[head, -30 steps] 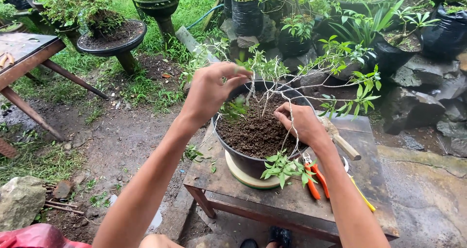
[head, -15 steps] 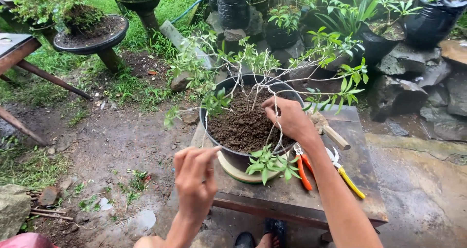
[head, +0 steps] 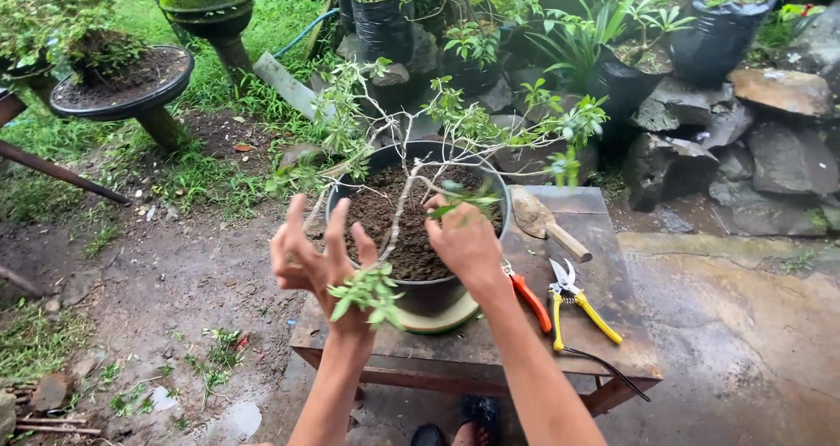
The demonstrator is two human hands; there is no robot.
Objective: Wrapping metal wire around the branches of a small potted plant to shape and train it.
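Note:
A small tree with thin pale branches [head: 398, 210] and green leaves grows in dark soil [head: 385, 214] in a black round pot [head: 433, 296]. The pot stands on a pale saucer [head: 437, 325] on a low wooden table [head: 604, 345]. My right hand [head: 465, 243] is over the soil, fingers curled around a branch near the trunk. My left hand [head: 317, 255] hovers at the pot's left rim, fingers spread and holding nothing, with a leafy sprig [head: 367, 293] just in front of it.
To the right of the pot the table holds a trowel [head: 549, 226], an orange-handled tool [head: 531, 303], yellow-handled shears [head: 577, 310] and a black wire [head: 608, 369]. A round soil-filled stand [head: 122, 87] is at far left. Black plant bags [head: 385, 26] and rocks [head: 770, 149] line the back.
My left hand left the pot, dropped low toward me, and has now come back up beside the pot's left rim. My right hand stayed on the branches.

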